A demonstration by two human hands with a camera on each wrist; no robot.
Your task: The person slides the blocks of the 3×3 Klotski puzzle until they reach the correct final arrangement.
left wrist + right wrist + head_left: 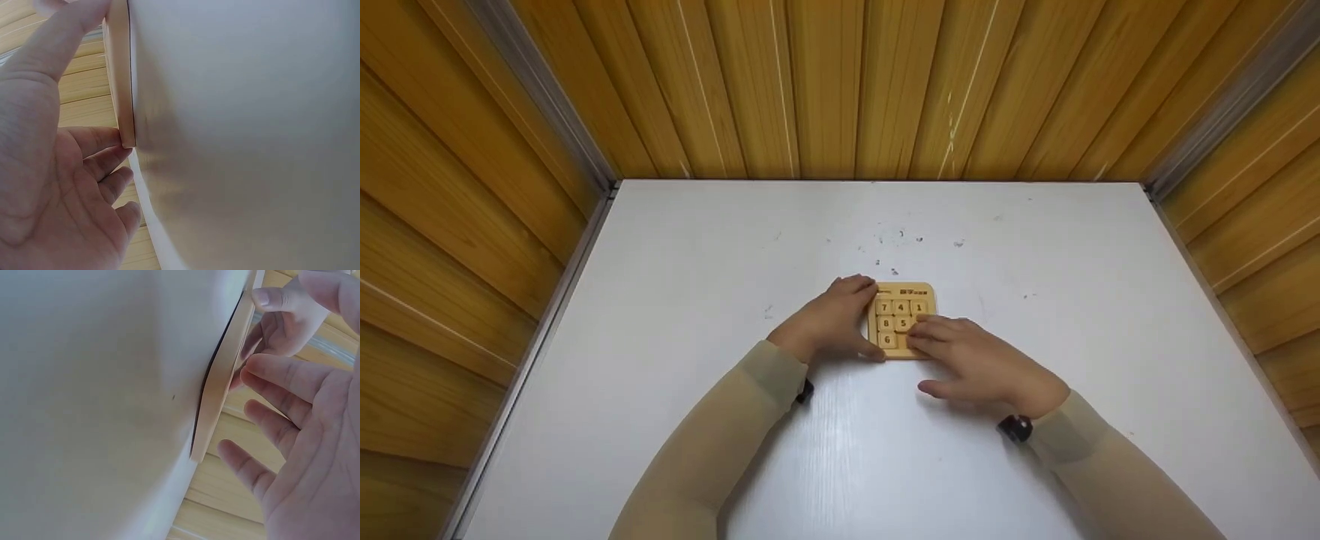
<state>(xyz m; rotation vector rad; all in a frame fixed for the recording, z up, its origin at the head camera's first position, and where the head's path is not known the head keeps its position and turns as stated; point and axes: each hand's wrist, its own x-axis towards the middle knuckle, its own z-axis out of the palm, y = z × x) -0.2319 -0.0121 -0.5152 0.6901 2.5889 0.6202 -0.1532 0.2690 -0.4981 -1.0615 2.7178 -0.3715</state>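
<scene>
A wooden sliding number puzzle (915, 289) lies flat on the white table. Tiles 7, 4 and 1 form its far row, with 8 and 5 in the middle and 6 in the near-left spot. Beside the 6 tile (887, 340) a bare slot shows. My left hand (831, 319) grips the puzzle's left side, thumb at the near corner and fingers at the far one; the left wrist view shows the board's edge (119, 79) between them. Over the right part lies my right hand (982, 364), fingers extended at the tiles, thumb apart. It hides the right-column tiles below 1.
The white table (697, 247) has small dark marks beyond the puzzle. Wood-slat walls (825, 90) enclose it at the back and both sides, with metal posts at the back corners. A dark wrist device (1016, 428) sits at the right cuff.
</scene>
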